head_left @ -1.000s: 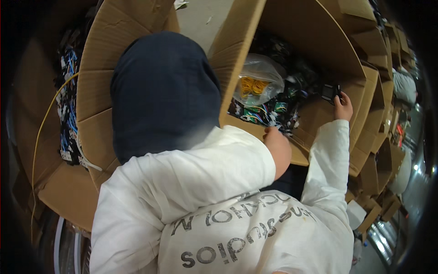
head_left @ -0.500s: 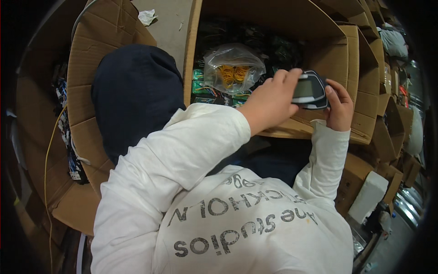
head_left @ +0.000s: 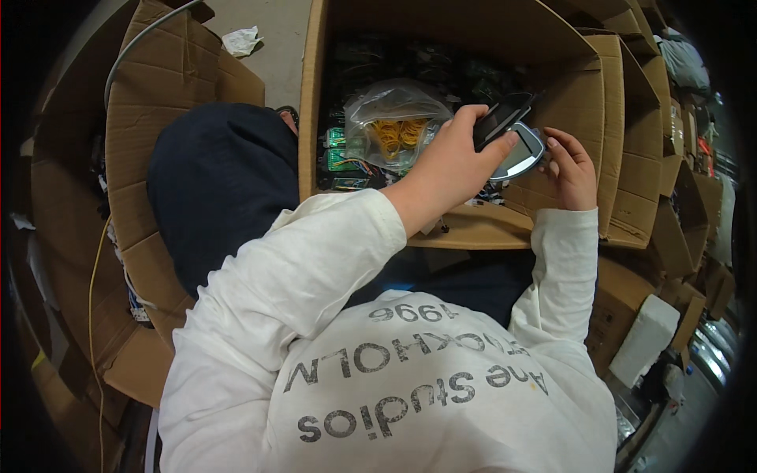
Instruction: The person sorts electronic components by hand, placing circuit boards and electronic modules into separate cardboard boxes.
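Box: a large cardboard box [head_left: 465,236] is standing open, a clear bag of yellow rubber bands [head_left: 392,132] lying inside on dark packets.
Device: a small oval, grey-screened gadget [head_left: 516,151] is hovering over the box's right side.
Left hand [head_left: 451,169]: gripping the gadget's black top.
Right hand [head_left: 569,169]: fingers cupping its right edge.
Hidden: the box's deeper contents are too dark to identify.

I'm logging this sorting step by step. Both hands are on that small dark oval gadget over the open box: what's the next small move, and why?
Probably tilt the oval gadget so its pale face can be checked. The left hand grips its upper end and the right hand steadies the lower edge, so it is held clear above the cardboard box, where a clear bag of yellow bands lies on dark packets.
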{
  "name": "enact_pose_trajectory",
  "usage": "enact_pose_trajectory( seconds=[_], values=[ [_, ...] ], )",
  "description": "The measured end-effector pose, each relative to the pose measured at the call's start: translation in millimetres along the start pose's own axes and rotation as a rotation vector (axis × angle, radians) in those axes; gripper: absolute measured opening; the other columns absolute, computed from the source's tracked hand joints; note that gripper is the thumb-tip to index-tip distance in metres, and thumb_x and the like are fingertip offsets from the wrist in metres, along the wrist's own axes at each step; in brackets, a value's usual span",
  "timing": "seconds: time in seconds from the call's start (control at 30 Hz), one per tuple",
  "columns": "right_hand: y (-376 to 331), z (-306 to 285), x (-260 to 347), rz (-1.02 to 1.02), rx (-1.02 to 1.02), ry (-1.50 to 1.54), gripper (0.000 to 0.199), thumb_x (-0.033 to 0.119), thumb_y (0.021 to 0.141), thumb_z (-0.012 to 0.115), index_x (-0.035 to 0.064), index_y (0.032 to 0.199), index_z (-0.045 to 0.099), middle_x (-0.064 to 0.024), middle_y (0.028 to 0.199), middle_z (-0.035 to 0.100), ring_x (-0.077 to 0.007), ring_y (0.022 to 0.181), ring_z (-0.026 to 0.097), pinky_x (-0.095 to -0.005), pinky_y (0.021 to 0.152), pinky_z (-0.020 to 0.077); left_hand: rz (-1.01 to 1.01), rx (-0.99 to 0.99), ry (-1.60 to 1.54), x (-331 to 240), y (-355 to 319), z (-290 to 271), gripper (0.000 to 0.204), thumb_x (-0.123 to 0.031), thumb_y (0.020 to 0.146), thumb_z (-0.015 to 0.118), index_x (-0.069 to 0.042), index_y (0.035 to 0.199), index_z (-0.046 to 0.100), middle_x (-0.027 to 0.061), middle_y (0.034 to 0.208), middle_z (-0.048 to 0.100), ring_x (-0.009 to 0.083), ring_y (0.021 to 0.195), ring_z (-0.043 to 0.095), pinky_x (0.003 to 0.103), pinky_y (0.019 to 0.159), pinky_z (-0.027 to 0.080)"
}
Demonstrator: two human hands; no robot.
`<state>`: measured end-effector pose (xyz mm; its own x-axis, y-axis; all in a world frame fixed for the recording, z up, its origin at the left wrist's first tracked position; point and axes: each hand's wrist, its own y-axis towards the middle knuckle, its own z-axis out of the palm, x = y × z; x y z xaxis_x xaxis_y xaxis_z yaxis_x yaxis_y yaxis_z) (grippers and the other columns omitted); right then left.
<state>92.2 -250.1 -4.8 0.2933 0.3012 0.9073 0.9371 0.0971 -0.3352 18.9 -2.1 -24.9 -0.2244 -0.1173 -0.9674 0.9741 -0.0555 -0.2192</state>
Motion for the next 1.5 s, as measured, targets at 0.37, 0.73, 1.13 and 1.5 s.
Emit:
enact_pose_trajectory(
  seconds=[0.37, 0.73, 1.13, 1.5],
  values=[
    [-30, 47, 15, 0.060, 0.013, 0.601, 0.046, 0.009, 0.100, 0.058, 0.0028, 0.144, 0.045, -0.0170, 0.129, 0.063, -0.0284, 0.119, 0.063, -0.0443, 0.105, 0.0513, -0.031, 0.130, -0.095, -6, -10, 3, 0.057, -0.045, 0.103, 0.061, 0.000, 0.138, 0.052, 0.0113, 0.109, 0.067, 0.0167, 0.092, 0.066, 0.030, 0.076, 0.054],
    [-42, 42, 11, 0.032, 0.133, 0.968, 0.034, 0.023, 0.104, 0.060, 0.0023, 0.130, 0.056, -0.0167, 0.133, 0.063, -0.0318, 0.122, 0.061, -0.0486, 0.108, 0.0473, 0.098, -0.002, -0.084, -18, -15, -4, 0.061, -0.056, 0.103, 0.053, 0.003, 0.087, 0.061, 0.0173, 0.072, 0.066, 0.0289, 0.063, 0.064, 0.041, 0.060, 0.048],
    [-46, 72, 8, 0.023, 0.208, 0.808, 0.041, 0.008, 0.095, 0.069, 0.0050, 0.132, 0.053, -0.0162, 0.133, 0.061, -0.0290, 0.116, 0.063, -0.0449, 0.101, 0.0540, 0.237, -0.122, 0.665, 10, -19, 6, 0.064, -0.054, 0.101, 0.059, 0.007, 0.120, 0.052, 0.0314, 0.112, 0.064, 0.0373, 0.091, 0.069, 0.041, 0.072, 0.055],
    [-26, 59, 2, -0.236, 0.239, 0.761, 0.041, 0.022, 0.102, 0.060, 0.0088, 0.140, 0.052, -0.0150, 0.150, 0.050, -0.0288, 0.122, 0.060, -0.0451, 0.101, 0.0543, -0.127, 0.313, 0.127, -11, -4, -3, 0.064, -0.059, 0.092, 0.070, 0.003, 0.106, 0.067, 0.0103, 0.079, 0.070, 0.0172, 0.074, 0.067, 0.031, 0.069, 0.052]
  ],
)
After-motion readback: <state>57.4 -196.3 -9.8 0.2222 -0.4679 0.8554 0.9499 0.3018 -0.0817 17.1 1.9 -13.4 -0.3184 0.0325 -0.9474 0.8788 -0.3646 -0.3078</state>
